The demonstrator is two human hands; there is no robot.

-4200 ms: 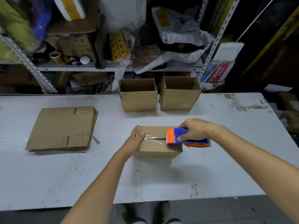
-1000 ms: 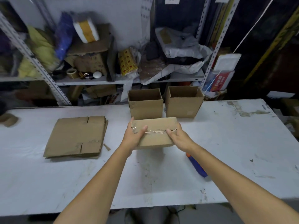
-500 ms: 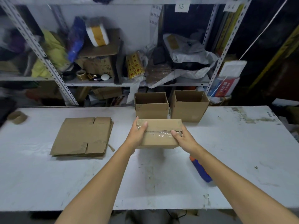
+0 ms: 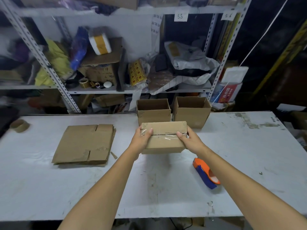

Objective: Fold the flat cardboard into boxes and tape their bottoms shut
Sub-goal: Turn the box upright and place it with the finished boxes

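Left grip (image 4: 143, 138) and right grip (image 4: 191, 139) clasp the short ends of the taped box (image 4: 163, 144), long axis crosswise between them, finished boxes (image 4: 153, 113) just beyond

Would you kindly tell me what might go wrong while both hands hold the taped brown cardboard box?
The clear tape on the taped brown cardboard box looks wrinkled, so the seam may lift. The left hand and right hand grip only its ends; it might slip. The blue and orange tape dispenser lies by the right forearm and could be knocked.
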